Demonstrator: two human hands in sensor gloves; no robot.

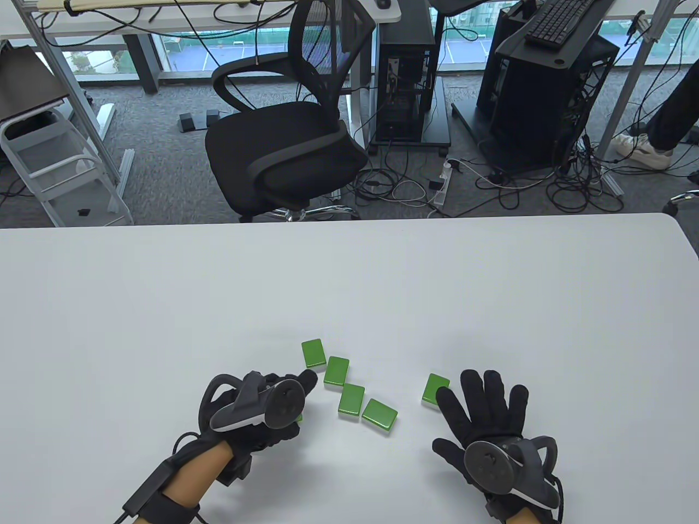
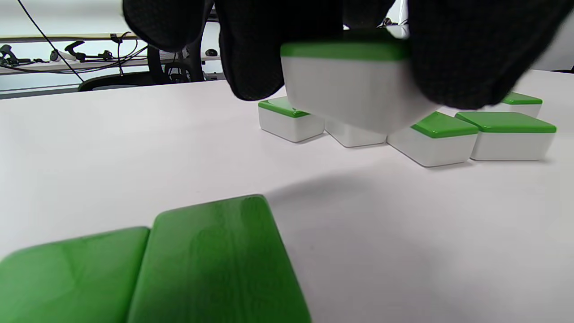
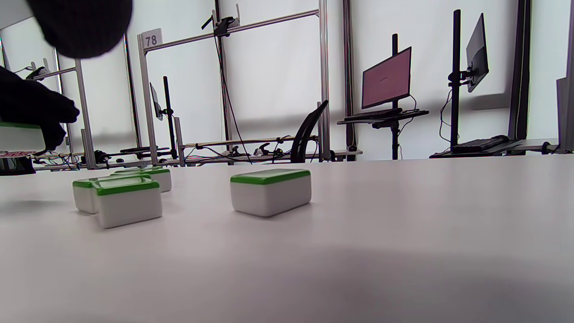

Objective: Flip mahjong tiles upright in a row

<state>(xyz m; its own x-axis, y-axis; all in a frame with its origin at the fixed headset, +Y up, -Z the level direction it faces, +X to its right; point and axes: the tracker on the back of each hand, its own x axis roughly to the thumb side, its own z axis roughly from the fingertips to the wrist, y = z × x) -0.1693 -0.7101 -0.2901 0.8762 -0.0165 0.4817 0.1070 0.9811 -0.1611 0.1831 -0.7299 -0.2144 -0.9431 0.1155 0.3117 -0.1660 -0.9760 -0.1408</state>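
Observation:
Several green-backed white mahjong tiles lie face down on the white table (image 1: 349,284): a loose chain of them (image 1: 351,401) in the middle and one apart (image 1: 435,388) to the right. My left hand (image 1: 297,401) pinches one tile (image 2: 354,85) and holds it just above the table, green back up. Its fingers (image 2: 471,58) cover the tile's ends. Two more green tiles (image 2: 215,264) sit side by side close under my left wrist, hidden in the table view. My right hand (image 1: 483,406) lies open, fingers spread, just right of the lone tile (image 3: 270,190).
The table's far edge (image 1: 349,218) borders a floor with a black office chair (image 1: 284,142), computer towers and cables. The tile chain also shows in the right wrist view (image 3: 128,202).

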